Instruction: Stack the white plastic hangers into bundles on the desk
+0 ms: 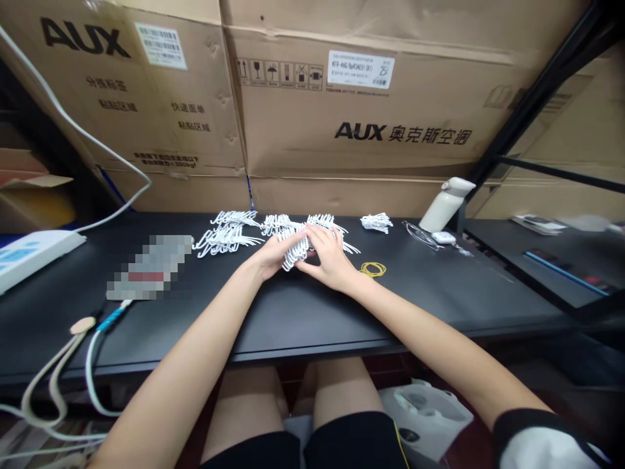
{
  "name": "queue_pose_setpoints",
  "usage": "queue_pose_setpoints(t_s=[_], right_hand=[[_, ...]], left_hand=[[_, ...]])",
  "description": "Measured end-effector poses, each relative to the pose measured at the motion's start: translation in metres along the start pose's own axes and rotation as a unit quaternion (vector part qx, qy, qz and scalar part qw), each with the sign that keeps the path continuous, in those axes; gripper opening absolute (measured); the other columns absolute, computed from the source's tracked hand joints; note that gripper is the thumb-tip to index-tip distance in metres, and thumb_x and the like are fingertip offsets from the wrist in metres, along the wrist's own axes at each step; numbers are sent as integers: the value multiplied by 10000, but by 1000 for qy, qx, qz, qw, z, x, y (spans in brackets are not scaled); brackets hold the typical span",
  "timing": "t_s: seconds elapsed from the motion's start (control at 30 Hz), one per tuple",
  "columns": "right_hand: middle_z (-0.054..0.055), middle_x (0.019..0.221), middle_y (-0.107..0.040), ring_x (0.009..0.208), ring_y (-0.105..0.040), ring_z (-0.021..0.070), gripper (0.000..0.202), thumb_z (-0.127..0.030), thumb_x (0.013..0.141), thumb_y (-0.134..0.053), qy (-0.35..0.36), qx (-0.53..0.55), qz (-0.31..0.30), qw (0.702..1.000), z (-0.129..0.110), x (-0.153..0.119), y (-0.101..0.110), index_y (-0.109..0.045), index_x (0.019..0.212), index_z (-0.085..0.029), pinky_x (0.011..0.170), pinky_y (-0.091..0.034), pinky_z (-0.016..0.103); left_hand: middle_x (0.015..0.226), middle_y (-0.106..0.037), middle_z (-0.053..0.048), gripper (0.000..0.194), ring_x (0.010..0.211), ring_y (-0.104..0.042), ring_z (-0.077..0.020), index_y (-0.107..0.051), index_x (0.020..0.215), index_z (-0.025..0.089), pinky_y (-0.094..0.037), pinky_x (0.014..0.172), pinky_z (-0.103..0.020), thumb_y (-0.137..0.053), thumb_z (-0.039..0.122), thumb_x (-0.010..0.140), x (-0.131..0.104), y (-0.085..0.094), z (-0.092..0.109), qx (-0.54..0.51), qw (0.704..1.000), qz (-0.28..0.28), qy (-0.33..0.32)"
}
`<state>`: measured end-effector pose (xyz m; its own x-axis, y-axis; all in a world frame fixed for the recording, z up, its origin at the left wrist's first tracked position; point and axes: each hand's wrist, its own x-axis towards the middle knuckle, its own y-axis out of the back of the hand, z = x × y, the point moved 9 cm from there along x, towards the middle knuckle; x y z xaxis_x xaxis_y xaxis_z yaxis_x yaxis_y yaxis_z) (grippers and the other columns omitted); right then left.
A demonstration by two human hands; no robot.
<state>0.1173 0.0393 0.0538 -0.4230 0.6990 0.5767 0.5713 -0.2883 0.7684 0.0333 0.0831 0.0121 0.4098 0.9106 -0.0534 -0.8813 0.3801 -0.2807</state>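
Note:
Between my two hands, just above the black desk (312,322), is a bundle of white wire hooks (291,255). My left hand (269,255) supports it from the left side, fingers partly hidden behind it. From the right, my right hand (328,255) closes over the bundle with the thumb low and the fingers on top. More bundles of similar white hooks (225,240) lie to the left and behind my hands. A smaller white bundle (376,222) rests farther right. Yellow rubber bands (374,269) lie beside my right wrist.
A phone-like device (152,267), blurred out, lies left with a cable plugged in. Beyond it is a white power strip (39,254). Glasses (420,236), a white earbud case (443,238) and a pale bottle (446,203) stand right. Cardboard boxes (293,150) wall the back.

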Motion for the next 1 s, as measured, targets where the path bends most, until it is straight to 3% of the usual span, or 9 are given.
queue_pose_setpoints(t_s=[0.2, 0.43, 0.57, 0.77, 1.0], right_hand=[[216, 1404, -460, 1330, -386, 334, 660, -387, 797, -658, 0, 6, 15, 1000, 0, 0, 2, -447, 1364, -123, 1135, -132, 593], [181, 1427, -449, 1339, -405, 291, 689, -417, 754, -717, 70, 102, 33, 992, -3, 3, 12, -473, 1351, -175, 1092, -340, 492], [151, 1325, -550, 1236, -515, 255, 559, -389, 766, -716, 81, 153, 63, 983, -3, 6, 30, -553, 1256, -175, 1045, -413, 429], [71, 935, -710, 847, -643, 190, 223, -298, 792, -696, 64, 174, 98, 978, 8, 8, 38, -682, 977, -175, 801, -518, 332], [56, 886, -722, 894, -671, 198, 56, -226, 806, -675, 63, 208, 97, 971, 14, 8, 32, -702, 845, -197, 849, -508, 353]], left_hand=[[1072, -718, -114, 353, 933, -688, -237, -715, 1011, 143, -551, 845, -333, -782, 298, 701, 0, 0, -1, 0, 1000, -17, 3], [993, -727, -79, 301, 820, -702, -227, -705, 982, 170, -562, 655, -293, -754, 249, 695, 3, 10, -2, -14, 1000, 15, 14], [928, -726, -72, 276, 737, -691, -182, -699, 968, 143, -558, 654, -267, -727, 213, 703, 1, 10, 1, -35, 999, 24, 16], [712, -685, -24, 169, 594, -618, -125, -700, 844, 142, -541, 557, -239, -728, 236, 706, -1, 13, 3, -34, 998, 51, 22], [812, -720, -45, 297, 679, -640, -147, -720, 929, 149, -532, 645, -269, -780, 229, 649, -1, 13, 0, 0, 999, 36, 16]])
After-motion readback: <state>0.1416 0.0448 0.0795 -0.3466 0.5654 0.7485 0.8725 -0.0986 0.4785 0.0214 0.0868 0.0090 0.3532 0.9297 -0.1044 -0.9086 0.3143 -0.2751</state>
